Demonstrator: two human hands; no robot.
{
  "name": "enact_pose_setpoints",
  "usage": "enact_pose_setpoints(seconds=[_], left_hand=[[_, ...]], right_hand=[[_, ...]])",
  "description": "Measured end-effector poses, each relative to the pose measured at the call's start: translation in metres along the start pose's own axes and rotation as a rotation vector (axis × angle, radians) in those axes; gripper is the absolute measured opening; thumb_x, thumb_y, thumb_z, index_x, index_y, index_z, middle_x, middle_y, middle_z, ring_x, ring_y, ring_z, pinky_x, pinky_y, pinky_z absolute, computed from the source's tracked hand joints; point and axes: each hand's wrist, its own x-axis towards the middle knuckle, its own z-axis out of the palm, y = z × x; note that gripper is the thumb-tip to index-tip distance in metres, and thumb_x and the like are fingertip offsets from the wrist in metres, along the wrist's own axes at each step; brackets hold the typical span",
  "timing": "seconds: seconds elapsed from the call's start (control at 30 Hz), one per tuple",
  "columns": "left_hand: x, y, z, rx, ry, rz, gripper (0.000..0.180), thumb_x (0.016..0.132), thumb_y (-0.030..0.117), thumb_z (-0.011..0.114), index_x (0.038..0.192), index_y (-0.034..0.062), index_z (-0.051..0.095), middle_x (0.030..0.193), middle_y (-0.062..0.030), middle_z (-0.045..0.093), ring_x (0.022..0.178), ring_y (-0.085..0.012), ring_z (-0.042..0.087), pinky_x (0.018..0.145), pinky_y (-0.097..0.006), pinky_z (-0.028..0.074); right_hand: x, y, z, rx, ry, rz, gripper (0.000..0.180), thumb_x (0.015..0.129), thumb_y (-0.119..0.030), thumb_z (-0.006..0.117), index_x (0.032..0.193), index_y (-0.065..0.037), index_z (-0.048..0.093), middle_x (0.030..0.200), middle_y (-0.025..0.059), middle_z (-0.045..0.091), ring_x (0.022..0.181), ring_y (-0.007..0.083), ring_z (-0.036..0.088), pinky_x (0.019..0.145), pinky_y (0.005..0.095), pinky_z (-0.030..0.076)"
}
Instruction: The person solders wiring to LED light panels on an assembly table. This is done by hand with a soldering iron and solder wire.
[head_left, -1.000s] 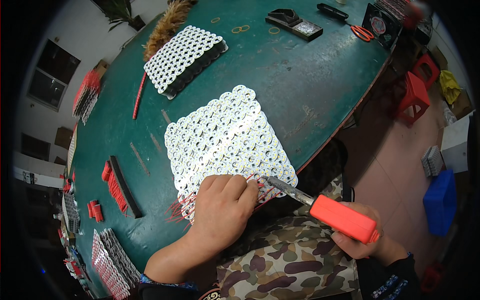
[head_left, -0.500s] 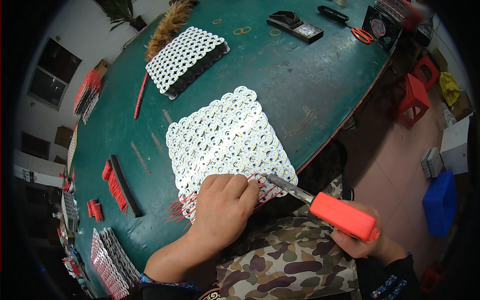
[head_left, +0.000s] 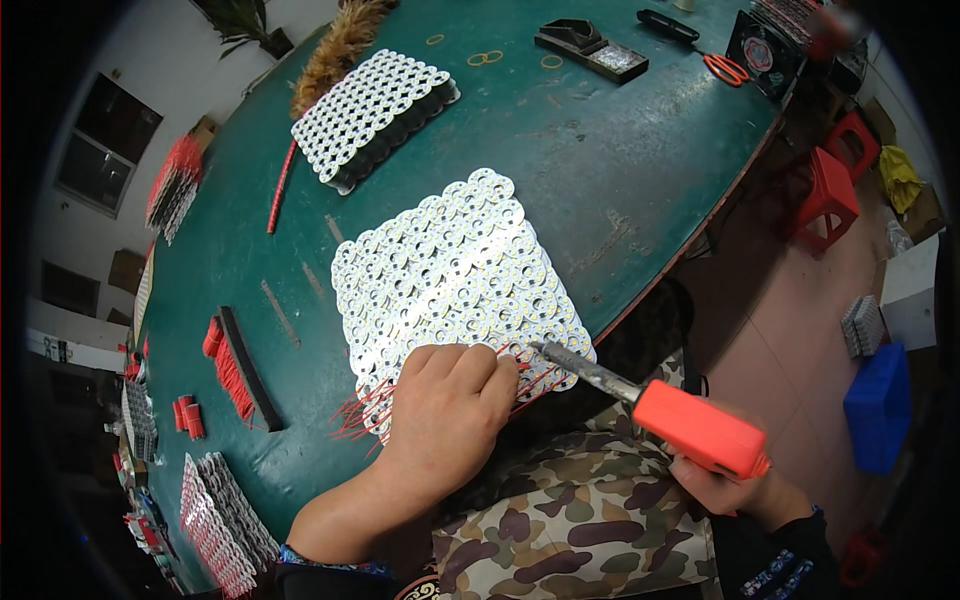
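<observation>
A white panel of joined round LED circuit boards (head_left: 440,260) lies on the green table in front of me. My left hand (head_left: 447,400) rests on its near edge with fingers curled on thin red wires (head_left: 352,420), whose loose ends fan out to its left. The exact grip is hidden behind the knuckles. In my right hand (head_left: 725,485) is a soldering gun (head_left: 700,428) with an orange-red body. Its metal tip points left over the panel's near right part, just right of my left fingertips. Whether the tip touches a board I cannot tell.
Farther back stand a stack of white round-board panels (head_left: 375,115), a feather duster (head_left: 335,50), a black soldering stand (head_left: 592,50) and orange-handled scissors (head_left: 725,69). Red wire bundles (head_left: 232,370) and more boards (head_left: 225,525) lie left. Right of the table are red stools (head_left: 825,200) and a blue bin (head_left: 880,408).
The soldering gun has shifted slightly to the right, and its tip sits a little higher and farther from my left fingers. My left hand stays in place on the panel.
</observation>
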Motion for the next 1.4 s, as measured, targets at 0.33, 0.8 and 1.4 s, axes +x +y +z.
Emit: enact_pose_setpoints(seconds=[0.33,0.8,1.4], left_hand=[[0.001,0.002,-0.001,0.019,-0.015,-0.028,0.021,0.074,0.008,0.067,0.096,0.0077,0.07,0.081,-0.0052,0.06,0.077,-0.0255,0.061,0.072,-0.04,0.046],[0.015,-0.003,0.001,-0.079,0.053,-0.03,0.023,0.074,0.006,0.066,0.097,0.0066,0.069,0.084,-0.0057,0.061,0.079,-0.0258,0.062,0.07,-0.04,0.048],[0.022,-0.003,0.009,-0.041,0.048,0.053,0.022,0.077,0.01,0.066,0.098,0.0081,0.07,0.079,-0.004,0.059,0.077,-0.0249,0.062,0.072,-0.04,0.047]], right_hand=[[0.001,-0.003,-0.007,-0.046,0.034,0.009,0.061,0.075,0.0,0.079,0.13,0.005,0.055,0.1,0.0166,0.073,0.082,0.0298,0.075,0.073,0.037,0.059],[-0.015,0.009,-0.016,-0.054,0.027,0.046,0.059,0.078,-0.002,0.077,0.13,0.006,0.051,0.112,0.0181,0.07,0.09,0.0278,0.075,0.081,0.0367,0.059],[0.008,0.006,-0.008,0.007,0.06,-0.016,0.062,0.07,0.001,0.081,0.127,0.006,0.057,0.095,0.0167,0.073,0.074,0.0282,0.074,0.065,0.0338,0.058]])
